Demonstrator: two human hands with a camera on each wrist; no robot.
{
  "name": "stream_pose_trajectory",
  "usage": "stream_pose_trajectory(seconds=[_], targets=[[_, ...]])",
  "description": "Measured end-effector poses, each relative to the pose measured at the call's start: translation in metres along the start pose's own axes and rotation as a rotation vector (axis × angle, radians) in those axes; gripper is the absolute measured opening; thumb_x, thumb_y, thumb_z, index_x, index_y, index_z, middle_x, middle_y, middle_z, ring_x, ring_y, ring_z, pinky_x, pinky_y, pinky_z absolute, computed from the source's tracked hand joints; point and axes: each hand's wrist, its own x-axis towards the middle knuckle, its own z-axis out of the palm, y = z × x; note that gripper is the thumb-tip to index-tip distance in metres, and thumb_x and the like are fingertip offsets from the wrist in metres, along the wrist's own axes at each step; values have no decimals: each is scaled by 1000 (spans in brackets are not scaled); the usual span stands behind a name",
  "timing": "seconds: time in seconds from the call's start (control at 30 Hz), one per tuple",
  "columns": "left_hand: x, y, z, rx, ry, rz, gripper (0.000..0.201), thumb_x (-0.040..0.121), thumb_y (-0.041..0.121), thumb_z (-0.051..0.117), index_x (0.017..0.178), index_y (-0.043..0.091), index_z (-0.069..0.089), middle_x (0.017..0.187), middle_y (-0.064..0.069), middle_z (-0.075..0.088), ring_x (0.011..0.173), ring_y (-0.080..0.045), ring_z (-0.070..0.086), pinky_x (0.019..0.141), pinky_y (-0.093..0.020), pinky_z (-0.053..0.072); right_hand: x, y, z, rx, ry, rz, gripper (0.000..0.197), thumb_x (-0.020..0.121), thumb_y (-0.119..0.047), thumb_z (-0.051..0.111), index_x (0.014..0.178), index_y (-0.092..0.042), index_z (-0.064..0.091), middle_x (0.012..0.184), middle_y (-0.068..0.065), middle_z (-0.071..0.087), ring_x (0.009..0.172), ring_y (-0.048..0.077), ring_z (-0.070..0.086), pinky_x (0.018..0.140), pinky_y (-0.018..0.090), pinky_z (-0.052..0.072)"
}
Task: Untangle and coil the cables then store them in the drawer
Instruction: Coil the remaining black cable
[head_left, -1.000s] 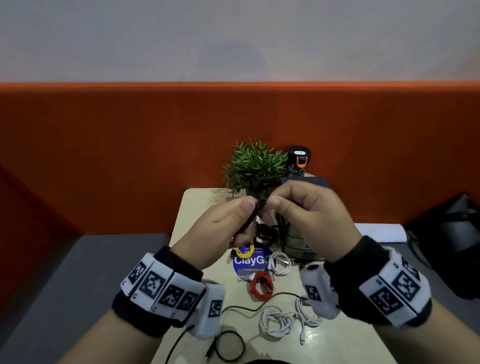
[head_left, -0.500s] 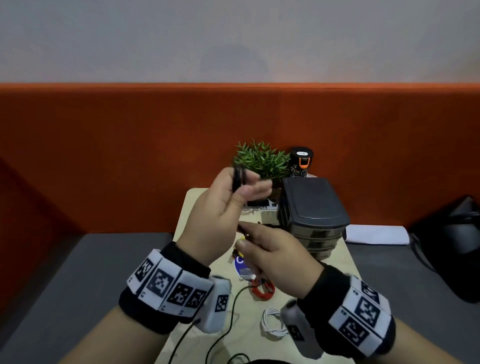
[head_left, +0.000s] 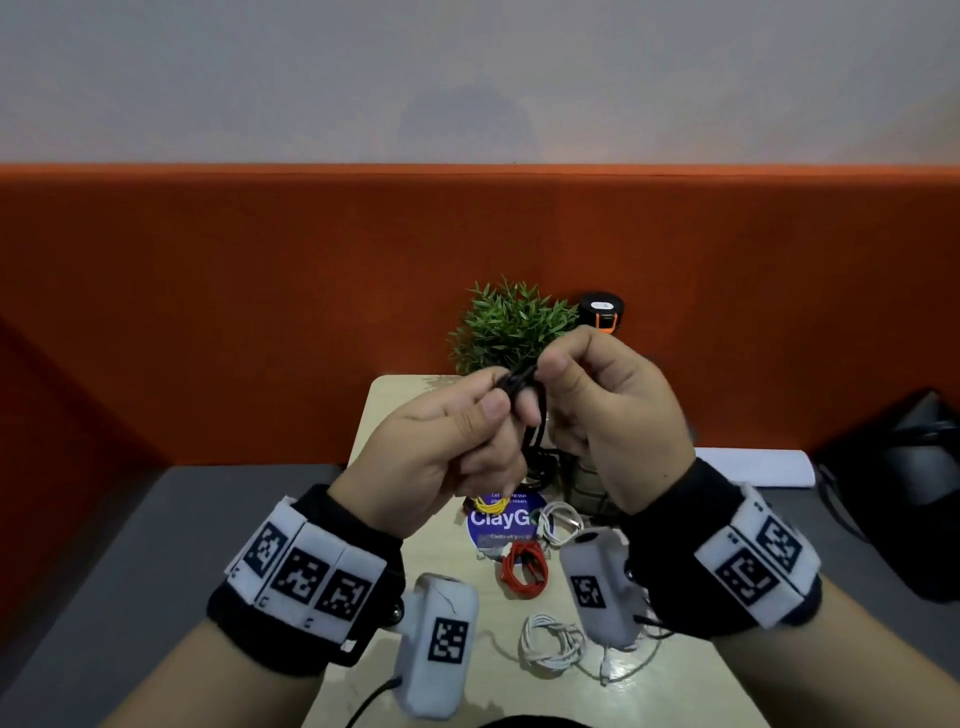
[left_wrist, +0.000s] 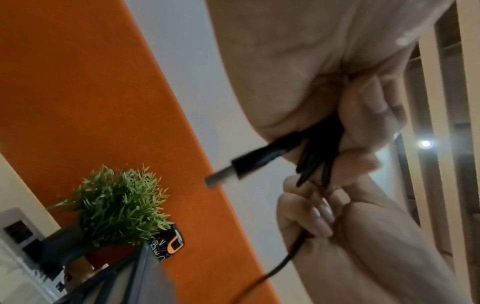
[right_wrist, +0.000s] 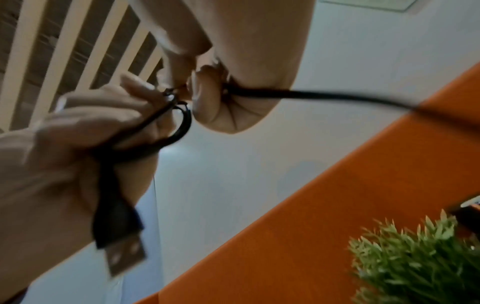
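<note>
Head view: both hands (head_left: 524, 415) pinch upright black cable (head_left: 537, 426) coil

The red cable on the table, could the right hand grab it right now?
Probably not yet. The right hand is up in the air pinching the black cable together with the left hand. Nothing covers the red cable below, so it would need to let go first.

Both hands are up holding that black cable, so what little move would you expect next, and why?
Probably another wrap: the left hand grips a small bundle of black cable with its USB plug sticking out, while the right hand pinches the loose strand that trails away. That free length still needs winding onto the bundle.
</note>
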Motion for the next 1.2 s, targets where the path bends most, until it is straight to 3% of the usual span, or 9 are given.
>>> stream_pose_trajectory(seconds=[0.23, 0.33, 0.43, 0.5, 0.63, 0.77, 0.9, 1.07, 1.2], targets=[[2, 12, 4, -314, 131, 115, 28, 96, 25, 31, 95, 3, 48, 50, 4, 50, 38, -10, 46, 56, -26, 48, -9, 28, 12, 14, 14, 187, 32, 100, -12, 42, 82, -24, 66, 49, 2, 41, 35, 14, 32, 35, 17, 27], [7, 16, 6, -245, 251, 161, 32, 93, 27, 29, 102, 4, 48, 80, -7, 72, 72, -20, 70, 70, -28, 55, -18, 36, 19, -62, -27, 256, 40, 102, -12, 37, 80, -31, 64, 46, 4, 42, 34, 12, 30, 36, 17, 27], [9, 9, 5, -129, 275, 151, 32, 98, 25, 30, 113, 2, 46, 111, -15, 69, 108, -28, 64, 90, -32, 52, -23, 36, 23, -319, -71, 230, 33, 102, -16, 38, 83, -31, 61, 42, -2, 46, 40, 12, 35, 43, 25, 30], [9, 1, 5, 82, 302, 134, 31, 99, 23, 30, 116, 2, 45, 116, -13, 67, 112, -25, 62, 95, -30, 49, -25, 30, 22, -457, -108, 208, 25, 101, -16, 39, 85, -23, 58, 45, -2, 48, 45, 11, 41, 48, 30, 34], [8, -4, -2, 666, 361, 91, 22, 101, 19, 35, 116, 9, 48, 97, 2, 73, 95, 2, 64, 80, -7, 43, -32, 15, 17, -581, -221, 148, 18, 95, -22, 49, 84, -30, 61, 55, 3, 54, 51, 16, 48, 51, 34, 41], [5, -4, -13, 879, 284, 4, 23, 100, 35, 40, 96, 20, 57, 68, 12, 60, 65, -7, 58, 59, -17, 44, -29, -1, 5, -682, -298, -13, 6, 86, -29, 59, 85, -24, 62, 72, -1, 68, 66, 11, 62, 63, 33, 52], [2, -4, -7, 631, 166, -7, 81, 83, 74, 34, 86, -3, 57, 54, -12, 46, 44, -14, 40, 47, -34, 32, -13, -14, -12, -625, -240, -159, 15, 85, -15, 67, 84, -29, 62, 74, -17, 66, 73, 1, 63, 66, 13, 46], [2, 3, 0, 114, 78, -25, 39, 95, 38, 42, 79, 12, 66, 41, 4, 37, 39, -16, 38, 51, -31, 34, 2, -17, -19, -558, -98, -266, 18, 87, -14, 59, 90, -32, 64, 83, -11, 63, 81, 11, 61, 72, 21, 47], [6, 11, 9, -85, 44, 120, 33, 97, 32, 38, 95, 4, 56, 50, 6, 41, 41, -11, 37, 60, -31, 41, 3, 5, -12, -260, 27, -35, 38, 97, -7, 47, 99, -37, 71, 62, -10, 55, 52, 6, 44, 48, 16, 35]])
